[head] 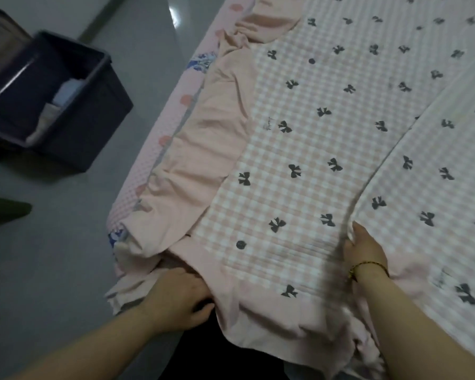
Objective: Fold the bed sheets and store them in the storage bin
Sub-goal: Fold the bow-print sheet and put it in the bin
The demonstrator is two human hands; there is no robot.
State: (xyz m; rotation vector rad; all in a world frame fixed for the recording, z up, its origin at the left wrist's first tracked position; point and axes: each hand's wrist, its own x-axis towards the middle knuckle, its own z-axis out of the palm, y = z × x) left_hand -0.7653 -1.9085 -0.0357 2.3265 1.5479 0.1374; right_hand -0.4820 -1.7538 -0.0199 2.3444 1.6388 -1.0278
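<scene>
While our left hand (180, 294) curls its fingers into the plain pink border of the bed sheet (299, 149) at the near corner of the bed, gripping a bunch of it, our right hand (365, 250) lies further right on the checked part. Its fingertips reach the edge of an overlapping layer and vanish there, so we cannot tell whether it pinches that edge or only presses on it. A thin bracelet (368, 267) circles that wrist. The sheet, pink-and-white check printed with dark bows, lies spread over the bed. One layer laps over another on the right, and the ruffled border is bunched along the left side and hangs off the near edge. Under it shows a pink bed cover (147, 164) with coral dots. Well apart to the left, on the grey floor (52, 256), stands the dark storage bin (93, 127), open, with pale folded cloth (63, 97) inside.
</scene>
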